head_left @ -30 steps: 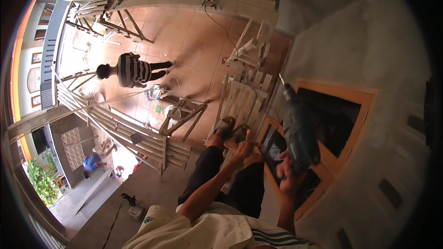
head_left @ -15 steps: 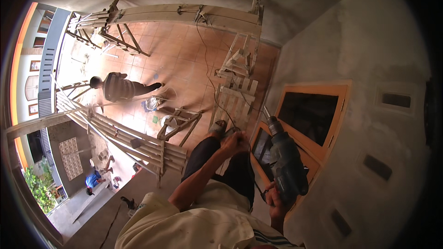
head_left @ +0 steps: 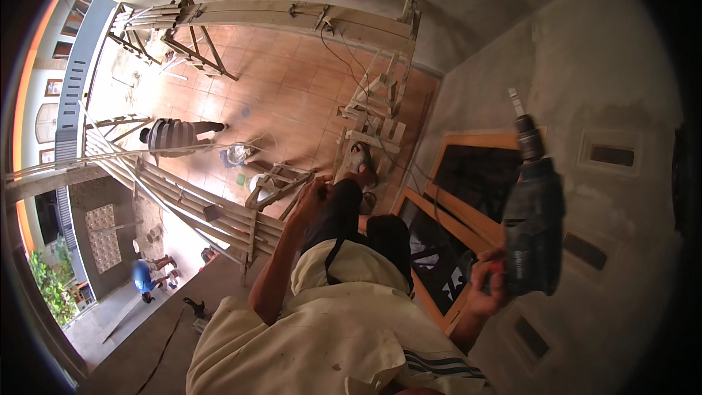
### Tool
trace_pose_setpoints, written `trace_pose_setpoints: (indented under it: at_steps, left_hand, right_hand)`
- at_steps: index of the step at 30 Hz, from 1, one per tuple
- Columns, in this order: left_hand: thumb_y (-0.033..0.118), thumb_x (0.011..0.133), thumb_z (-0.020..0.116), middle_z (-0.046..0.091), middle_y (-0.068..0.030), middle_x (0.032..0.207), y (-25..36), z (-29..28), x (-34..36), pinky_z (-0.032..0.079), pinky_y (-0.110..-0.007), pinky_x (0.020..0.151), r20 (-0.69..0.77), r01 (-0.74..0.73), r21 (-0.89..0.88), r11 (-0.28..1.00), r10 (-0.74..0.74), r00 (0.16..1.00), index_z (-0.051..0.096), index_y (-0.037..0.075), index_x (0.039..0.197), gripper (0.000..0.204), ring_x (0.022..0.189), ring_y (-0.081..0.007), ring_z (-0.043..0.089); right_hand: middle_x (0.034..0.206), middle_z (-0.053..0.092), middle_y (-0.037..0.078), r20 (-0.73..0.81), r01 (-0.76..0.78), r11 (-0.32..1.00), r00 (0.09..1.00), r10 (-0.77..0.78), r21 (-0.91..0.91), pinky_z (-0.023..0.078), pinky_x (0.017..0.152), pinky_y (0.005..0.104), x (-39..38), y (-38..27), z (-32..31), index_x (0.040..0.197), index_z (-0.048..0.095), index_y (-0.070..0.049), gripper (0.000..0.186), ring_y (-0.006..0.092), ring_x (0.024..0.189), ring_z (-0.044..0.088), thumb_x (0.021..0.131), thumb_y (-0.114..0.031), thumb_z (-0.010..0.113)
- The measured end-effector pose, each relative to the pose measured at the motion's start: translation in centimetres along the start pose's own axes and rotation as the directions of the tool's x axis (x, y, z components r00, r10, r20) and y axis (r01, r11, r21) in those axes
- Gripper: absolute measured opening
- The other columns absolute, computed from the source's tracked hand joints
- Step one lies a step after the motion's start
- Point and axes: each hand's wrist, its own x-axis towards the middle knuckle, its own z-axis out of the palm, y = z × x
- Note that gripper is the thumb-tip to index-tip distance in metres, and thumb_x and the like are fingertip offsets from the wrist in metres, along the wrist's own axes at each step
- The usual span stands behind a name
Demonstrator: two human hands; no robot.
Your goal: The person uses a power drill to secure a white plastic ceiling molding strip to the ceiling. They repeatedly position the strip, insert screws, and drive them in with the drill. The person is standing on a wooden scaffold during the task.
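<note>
While a grey wall [head_left: 621, 95] takes up the right side of the view, a reddish tiled floor [head_left: 285, 66] spreads out below on the left, with building gear along its edges. Across the far end runs a long plank [head_left: 248, 14], raised on wooden legs, and a bundle of pale poles [head_left: 234, 228] slants along the left side, a barrier between the floor and the ground outside. Set in the wall is an orange-framed window [head_left: 475, 175] with dark glass, partly covered by the drill and the right hand. Near the poles, a co-worker in a striped top [head_left: 175, 135] is on the floor; past them is another person in blue [head_left: 148, 276]. Slats of a wooden platform [head_left: 384, 145] show around the wearer's sandalled feet, and left of it a small wooden stand [head_left: 281, 190] partly blocks a white bucket [head_left: 259, 186].

The drill [head_left: 534, 227] is raised at the right, in front of the wall, its bit [head_left: 516, 102] pointing upward in view. The right hand [head_left: 491, 278] has its fingers wrapped round the handle. The left hand [head_left: 316, 189] is beside the left knee, fingers curled; I cannot tell whether they hold anything.
</note>
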Motion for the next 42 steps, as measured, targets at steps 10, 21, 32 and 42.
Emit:
trace_pose_setpoints:
  at_steps: [10, 21, 32, 42]
  left_hand:
    - [0.084, 0.090, 0.029, 0.028, 0.0088, 0.064, -2.1, 18.1, 8.7, 0.024, -0.025, 0.048, 0.386, 0.464, 0.123, 0.877, -0.473, 0.792, 0.066, -0.007, 0.114, 0.102, 0.052, -0.0073, 0.028]
    - [0.029, 0.095, 0.063, 0.042, 0.0102, 0.055, 11.3, 20.3, 21.0, 0.029, -0.022, 0.041, -0.055, -0.164, -0.517, 0.840, 0.159, 0.986, 0.060, 0.019, 0.087, 0.013, 0.045, -0.0047, 0.037]
    - [0.032, 0.100, 0.062, 0.032, 0.0109, 0.055, 17.3, 3.1, 13.2, 0.025, -0.022, 0.043, -0.170, -0.249, -0.402, 0.881, 0.195, 0.966, 0.057, 0.016, 0.089, 0.020, 0.045, -0.0035, 0.029]
    - [0.037, 0.100, 0.063, 0.029, 0.0110, 0.053, 16.3, 1.9, 14.8, 0.021, -0.022, 0.041, -0.243, -0.339, -0.495, 0.800, 0.247, 0.938, 0.060, 0.016, 0.088, 0.024, 0.044, -0.0034, 0.025]
  right_hand:
    - [0.102, 0.065, 0.020, 0.098, 0.253, 0.948, 0.956, -0.275, 0.195, 0.037, 0.045, 0.0208, 11.8, -4.6, 6.3, 0.133, 0.037, 0.013, 0.062, 0.0091, 0.046, 0.045, 0.094, -0.030, 0.054]
    - [0.091, 0.062, 0.019, 0.028, 0.177, 0.968, 0.982, -0.185, 0.176, 0.040, 0.048, 0.0258, 16.0, -6.0, 5.1, 0.133, 0.038, 0.014, 0.063, 0.0126, 0.045, 0.047, 0.090, -0.028, 0.059]
    - [0.097, 0.061, 0.012, -0.124, -0.008, 0.996, 0.992, 0.019, 0.088, 0.036, 0.048, 0.0198, 20.1, -4.2, 5.2, 0.137, 0.041, 0.009, 0.058, 0.0049, 0.046, 0.042, 0.096, -0.029, 0.052]
    - [0.098, 0.065, 0.009, -0.084, 0.005, 0.999, 0.996, -0.002, 0.037, 0.034, 0.047, 0.0184, 21.2, -4.5, 6.4, 0.138, 0.044, 0.009, 0.054, 0.0029, 0.048, 0.041, 0.098, -0.028, 0.047]
